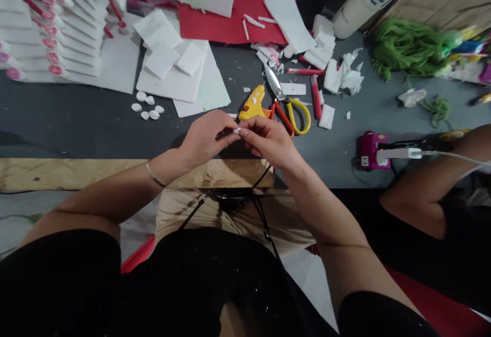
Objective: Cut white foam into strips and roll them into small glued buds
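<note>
Between the fingertips of my left hand point(209, 135) and my right hand point(268, 139) is a small white piece point(237, 131), perhaps paper or foam. Both hands are closed in a pinch on it, near the table's front edge. Just beyond my fingers lie a yellow glue gun point(253, 103) and a pair of scissors point(276, 84) with red and yellow handles. To the left, several small white rounded pieces point(148, 106) sit in a cluster on the dark table. Behind them are white square sheets point(163, 61), some stacked on larger ones.
Rows of white pieces with pink rosettes point(51, 43) fill the far left. A red sheet point(240, 25), crumpled white scraps point(345, 76), green yarn point(408, 45) and a patterned bottle point(368, 2) lie farther back. At right, another person's arm point(433, 178) is beside a pink power adapter point(374, 150).
</note>
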{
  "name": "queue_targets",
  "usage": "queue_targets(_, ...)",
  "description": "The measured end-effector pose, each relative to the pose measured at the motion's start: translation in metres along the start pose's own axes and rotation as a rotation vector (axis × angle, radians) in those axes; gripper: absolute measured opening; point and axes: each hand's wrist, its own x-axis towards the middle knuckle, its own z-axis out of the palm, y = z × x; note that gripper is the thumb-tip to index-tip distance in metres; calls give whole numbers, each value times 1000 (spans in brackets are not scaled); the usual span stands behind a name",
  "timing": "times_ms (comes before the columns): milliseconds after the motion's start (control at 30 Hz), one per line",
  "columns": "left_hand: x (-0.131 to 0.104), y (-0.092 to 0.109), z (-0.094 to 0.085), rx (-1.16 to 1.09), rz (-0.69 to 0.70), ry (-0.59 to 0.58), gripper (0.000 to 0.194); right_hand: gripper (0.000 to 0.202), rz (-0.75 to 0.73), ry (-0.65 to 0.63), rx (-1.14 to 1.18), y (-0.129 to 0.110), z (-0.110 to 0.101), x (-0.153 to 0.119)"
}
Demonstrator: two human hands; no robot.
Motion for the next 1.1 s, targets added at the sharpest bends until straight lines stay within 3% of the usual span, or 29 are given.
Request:
queue_targets(267,2,0,-2,-77,40,-37,64,64,113,-94,218,-2,-1,1)
queue_targets(400,3,0,-1,-111,40,-5,57,63,129,-138,218,-5,-3,1)
queue_targets(600,-1,3,-1,-116,-30,68,48,65,100,-107,194,-5,2,1)
queue_targets(767,-2,3,-1,-132,-19,58,46,57,83,-56,172,-1,5,1)
queue_targets(900,2,3,-1,-153,21,-26,58,49,65,-14,162,-3,2,1)
queue_targets(1000,3,1,-1,-154,47,-51,57,51,64,-61,161,-4,-1,2)
queue_targets(1100,2,-1,0,-157,31,-6,51,58,102,-126,191,-4,-1,2)
